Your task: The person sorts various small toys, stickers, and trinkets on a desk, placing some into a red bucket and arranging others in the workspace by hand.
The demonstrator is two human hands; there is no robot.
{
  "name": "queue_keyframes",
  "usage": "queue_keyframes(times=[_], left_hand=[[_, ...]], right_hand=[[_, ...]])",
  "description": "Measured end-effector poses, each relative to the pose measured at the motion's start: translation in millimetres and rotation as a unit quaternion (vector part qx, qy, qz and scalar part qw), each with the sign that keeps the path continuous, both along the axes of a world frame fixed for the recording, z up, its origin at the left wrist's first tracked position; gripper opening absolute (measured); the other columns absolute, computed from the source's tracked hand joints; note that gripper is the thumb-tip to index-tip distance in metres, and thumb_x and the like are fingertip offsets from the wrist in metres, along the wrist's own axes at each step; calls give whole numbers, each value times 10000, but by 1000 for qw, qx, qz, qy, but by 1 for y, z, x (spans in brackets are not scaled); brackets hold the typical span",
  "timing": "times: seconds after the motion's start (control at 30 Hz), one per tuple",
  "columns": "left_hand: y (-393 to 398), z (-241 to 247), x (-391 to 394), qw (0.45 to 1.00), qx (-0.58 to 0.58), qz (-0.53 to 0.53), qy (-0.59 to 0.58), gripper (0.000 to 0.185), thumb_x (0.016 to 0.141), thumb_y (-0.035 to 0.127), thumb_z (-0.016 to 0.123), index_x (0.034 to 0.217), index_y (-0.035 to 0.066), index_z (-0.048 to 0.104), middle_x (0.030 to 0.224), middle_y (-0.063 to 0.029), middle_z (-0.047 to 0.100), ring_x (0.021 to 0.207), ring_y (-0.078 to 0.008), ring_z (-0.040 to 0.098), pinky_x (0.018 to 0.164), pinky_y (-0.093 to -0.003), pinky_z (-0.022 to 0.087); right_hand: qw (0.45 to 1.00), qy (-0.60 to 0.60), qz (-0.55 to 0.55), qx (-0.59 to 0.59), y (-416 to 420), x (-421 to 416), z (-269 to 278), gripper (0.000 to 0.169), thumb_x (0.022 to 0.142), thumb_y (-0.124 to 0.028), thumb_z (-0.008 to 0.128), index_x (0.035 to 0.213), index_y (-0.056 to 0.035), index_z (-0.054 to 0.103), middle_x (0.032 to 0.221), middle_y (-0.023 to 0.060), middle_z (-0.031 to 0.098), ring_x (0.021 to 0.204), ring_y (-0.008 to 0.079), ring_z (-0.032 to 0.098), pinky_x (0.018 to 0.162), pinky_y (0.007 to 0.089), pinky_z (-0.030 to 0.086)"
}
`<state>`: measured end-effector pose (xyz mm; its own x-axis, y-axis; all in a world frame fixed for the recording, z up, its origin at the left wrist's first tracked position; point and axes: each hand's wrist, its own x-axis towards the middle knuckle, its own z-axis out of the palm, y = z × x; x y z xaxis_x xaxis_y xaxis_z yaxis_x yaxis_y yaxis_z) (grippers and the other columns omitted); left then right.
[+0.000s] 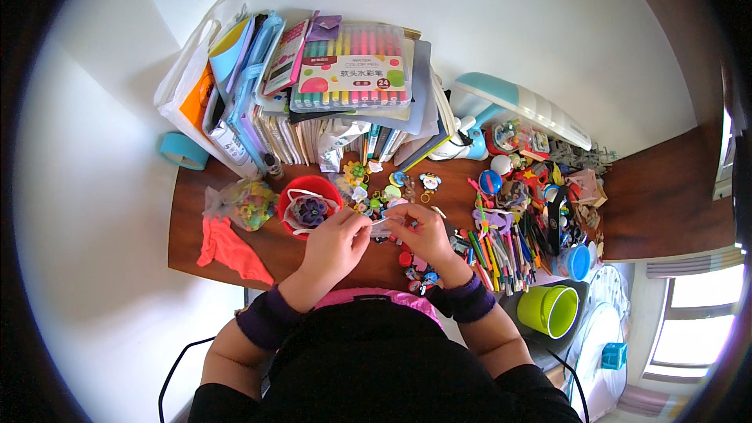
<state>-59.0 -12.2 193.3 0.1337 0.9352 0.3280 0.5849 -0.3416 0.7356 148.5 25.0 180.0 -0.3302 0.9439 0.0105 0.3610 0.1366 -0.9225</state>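
Over the front middle of a brown wooden desk (364,264), both hands pinch one small, thin whitish strip (380,221); what it is made of cannot be told. Thumb and forefinger of my left hand (336,242) hold its left end. The right end is between the fingertips of my right hand (424,236). Just left of my left hand stands a red bucket (288,188) with a white handle and dark purple patterned things inside. Beneath and beyond my fingers lie several small colourful charms and a clear plastic container (376,230), partly hidden by my hands.
Many pencils and pens (499,258) lie at the right, beside heaped toys (529,182). A coral cloth (226,247) and a bag of colourful pieces (251,202) are at the left. Behind stand books (294,135), a marker case (352,70) and a desk lamp (517,100).
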Motion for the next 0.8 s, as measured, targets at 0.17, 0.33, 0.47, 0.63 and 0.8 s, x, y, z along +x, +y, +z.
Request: queue_keyframes(times=[0.17, 0.33, 0.47, 0.63, 0.8], left_hand=[[-5, 35, -33, 992, 96, 52, 60, 112, 825, 51, 727, 925, 86, 689, 830, -79, 635, 745, -255, 640, 599, -355, 494], [-11, 27, -74, 992, 47, 115, 26, 109, 820, 63, 723, 924, 79, 692, 872, -88, 651, 815, -302, 626, 696, -388, 504], [-16, 17, -90, 991, -3, 134, 6, 82, 857, 61, 701, 937, 62, 687, 863, -82, 647, 763, -262, 629, 647, -351, 504], [-20, 0, -97, 987, -36, 157, -22, 77, 870, 56, 694, 946, 56, 684, 856, -83, 640, 728, -236, 629, 630, -326, 503], [-19, -17, -102, 986, -34, 160, -13, 80, 873, 49, 687, 953, 52, 684, 858, -77, 640, 701, -220, 626, 618, -311, 499]], right_hand=[[999, 11, 32, 22, 7, -34, 12, 183, 869, -122, 760, 1023, -26, 733, 878, 55, 730, 716, 96, 625, 618, 251, 487], [997, 29, 36, 61, 18, -72, 15, 159, 884, -128, 742, 1017, -41, 730, 884, 69, 726, 689, 115, 638, 614, 267, 501], [991, 9, 66, 112, 24, -93, -1, 136, 854, -120, 741, 972, -58, 716, 855, 90, 706, 699, 199, 667, 633, 316, 524], [974, -80, 87, 195, 22, -109, -28, 173, 853, -158, 752, 1007, -84, 720, 865, 103, 708, 744, 246, 685, 665, 350, 550], [967, -87, 81, 224, 21, -107, -33, 176, 852, -167, 726, 1018, -110, 711, 920, 83, 708, 846, 291, 688, 708, 392, 557]])
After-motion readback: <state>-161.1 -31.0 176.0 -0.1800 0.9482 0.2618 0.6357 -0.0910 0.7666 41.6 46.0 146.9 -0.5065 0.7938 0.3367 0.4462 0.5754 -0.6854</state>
